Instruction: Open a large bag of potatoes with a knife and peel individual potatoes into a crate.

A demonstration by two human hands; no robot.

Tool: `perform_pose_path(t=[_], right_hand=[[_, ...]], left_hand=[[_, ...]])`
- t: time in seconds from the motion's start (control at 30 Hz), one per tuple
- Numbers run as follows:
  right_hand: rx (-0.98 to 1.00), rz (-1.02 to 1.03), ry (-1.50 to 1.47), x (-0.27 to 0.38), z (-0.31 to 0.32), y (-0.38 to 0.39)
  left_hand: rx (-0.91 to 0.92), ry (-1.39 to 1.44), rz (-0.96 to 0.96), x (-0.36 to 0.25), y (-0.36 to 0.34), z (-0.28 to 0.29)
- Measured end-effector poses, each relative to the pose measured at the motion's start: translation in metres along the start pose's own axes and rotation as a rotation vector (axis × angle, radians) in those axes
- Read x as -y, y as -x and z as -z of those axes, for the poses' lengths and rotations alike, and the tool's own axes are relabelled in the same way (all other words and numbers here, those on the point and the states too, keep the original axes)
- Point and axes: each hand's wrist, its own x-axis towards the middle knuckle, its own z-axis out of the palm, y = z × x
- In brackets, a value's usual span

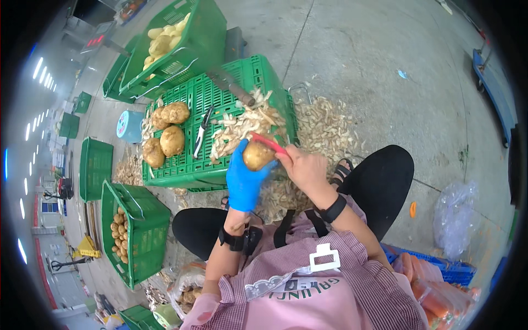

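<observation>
My left hand [243, 186], in a blue glove, is closed round a brown-skinned potato [256, 157] above my lap. In my bare right hand [309, 171] is a red peeler [269, 142], its head against the upper side of the potato. Just ahead stands an upturned green crate [190, 177] strewn with peel strips [242, 132]. Several unpeeled potatoes [172, 141] lie on its left part. Between them and the peels rests a tool with a white and black handle [202, 133], whose kind I cannot make out.
Beyond stands a green crate [203, 52] of peeled potatoes. Left are a blue bucket [130, 127] and a green crate [148, 236] holding unpeeled potatoes. Peelings [327, 126] cover the floor right of the upturned crate. Bagged carrots [434, 300] and a clear plastic bag [455, 220] lie at right.
</observation>
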Motion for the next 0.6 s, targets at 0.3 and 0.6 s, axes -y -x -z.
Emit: perform_pose_path(t=[0.3,0.6], right_hand=[[0.177,-0.177,-0.065,-0.001,-0.023,0.006],[0.09,0.043,-0.034,0.019,-0.004,0.008]], left_hand=[[-0.102,0.046,0.061,0.013,0.018,0.005],[-0.118,-0.022,-0.031,0.022,0.024,0.0]])
